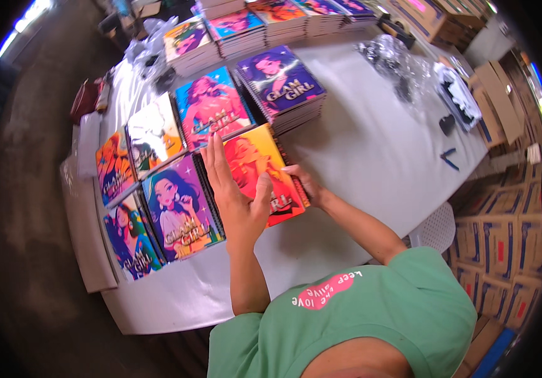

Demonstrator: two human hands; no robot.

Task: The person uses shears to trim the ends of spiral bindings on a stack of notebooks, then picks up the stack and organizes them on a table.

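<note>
An orange-and-red spiral notebook (255, 154) with an illustrated cover lies in front of me. My left hand (236, 195) is over its left side, fingers stretched out and thumb apart, partly hiding the cover. At the notebook's right edge, my right hand (305, 183) grips it with the thumb on top; the other fingers are mostly hidden. Just left of my left hand is a purple notebook (180, 205). Behind it sit a pink-and-blue notebook (211, 104) and a white-and-yellow one (154, 135). Farther left lie an orange notebook (115, 164) and a dark blue-green one (131, 239).
A stack of dark purple notebooks (283, 82) stands behind my right hand. More notebook stacks (239, 34) line the table's (372, 157) far side. Crumpled clear plastic (394, 60) and a small black tool (450, 159) lie to the right. Cardboard boxes (497, 227) are piled beyond.
</note>
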